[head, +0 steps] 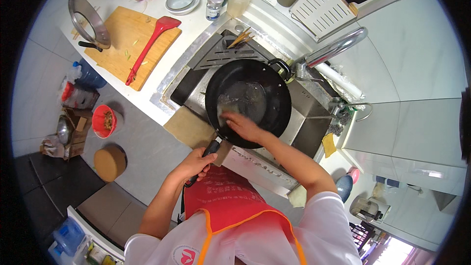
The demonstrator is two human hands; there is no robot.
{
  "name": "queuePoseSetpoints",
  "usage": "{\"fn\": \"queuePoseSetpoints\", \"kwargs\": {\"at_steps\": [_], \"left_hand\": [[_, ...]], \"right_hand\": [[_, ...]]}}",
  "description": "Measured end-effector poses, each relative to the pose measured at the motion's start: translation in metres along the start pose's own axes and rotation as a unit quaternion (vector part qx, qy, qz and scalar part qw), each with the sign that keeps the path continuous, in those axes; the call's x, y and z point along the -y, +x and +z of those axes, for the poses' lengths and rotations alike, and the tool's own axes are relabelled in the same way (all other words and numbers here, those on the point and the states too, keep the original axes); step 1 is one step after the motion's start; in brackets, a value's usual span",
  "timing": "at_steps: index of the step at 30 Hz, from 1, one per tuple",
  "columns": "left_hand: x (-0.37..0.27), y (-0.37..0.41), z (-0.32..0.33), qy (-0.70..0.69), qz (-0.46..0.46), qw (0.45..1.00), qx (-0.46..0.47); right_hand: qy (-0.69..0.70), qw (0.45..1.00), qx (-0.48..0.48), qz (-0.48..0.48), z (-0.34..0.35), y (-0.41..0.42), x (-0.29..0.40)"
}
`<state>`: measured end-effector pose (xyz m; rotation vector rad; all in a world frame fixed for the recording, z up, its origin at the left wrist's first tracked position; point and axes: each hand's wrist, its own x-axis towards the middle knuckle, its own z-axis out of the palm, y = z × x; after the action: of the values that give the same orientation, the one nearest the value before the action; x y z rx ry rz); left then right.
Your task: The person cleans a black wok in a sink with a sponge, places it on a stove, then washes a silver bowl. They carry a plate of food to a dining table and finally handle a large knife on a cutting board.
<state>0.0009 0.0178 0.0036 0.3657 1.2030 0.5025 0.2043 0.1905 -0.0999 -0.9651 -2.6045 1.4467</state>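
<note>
A black wok (274, 114) is held over the stainless steel sink (307, 117), with some water and wet patches in its bottom. My left hand (195, 163) grips the wok's long black handle (211, 149). Inside the wok is my right hand (241, 125), its fingers blurred by motion near the left wall. A pale brownish blur (225, 107) shows at the fingertips; whether it is a scrubber in the hand cannot be made out. The chrome faucet (336, 48) stands past the wok's black loop handle (281, 67).
A brown cloth (189, 127) drapes the sink's front edge. Left of the sink, a red spatula (149, 46) lies on a wooden cutting board (121, 49), with a steel-rimmed lid (88, 22) beside it. A knife block (323, 7) stands behind. On the floor is a red-lined bin (106, 121).
</note>
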Motion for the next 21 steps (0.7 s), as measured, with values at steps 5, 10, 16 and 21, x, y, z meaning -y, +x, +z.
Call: {"fn": "queuePoseSetpoints", "kwargs": {"at_steps": [5, 10, 16, 21], "left_hand": [[-0.003, -0.004, 0.001, 0.01, 0.006, 1.0, -0.009], [0.002, 0.001, -0.003, -0.007, 0.018, 1.0, 0.01], [0.005, 0.004, -0.003, -0.018, 0.013, 1.0, 0.013], [0.002, 0.002, 0.003, 0.035, 0.017, 0.999, -0.005]], "right_hand": [[-0.41, 0.908, -0.091, -0.009, -0.059, 0.006, -0.049], [-0.542, 0.833, 0.091, 0.064, -0.103, -0.06, -0.046], [-0.267, 0.929, 0.222, 0.132, -0.081, -0.096, 0.015], [0.263, 0.942, 0.198, 0.07, -0.025, -0.045, 0.026]]}}
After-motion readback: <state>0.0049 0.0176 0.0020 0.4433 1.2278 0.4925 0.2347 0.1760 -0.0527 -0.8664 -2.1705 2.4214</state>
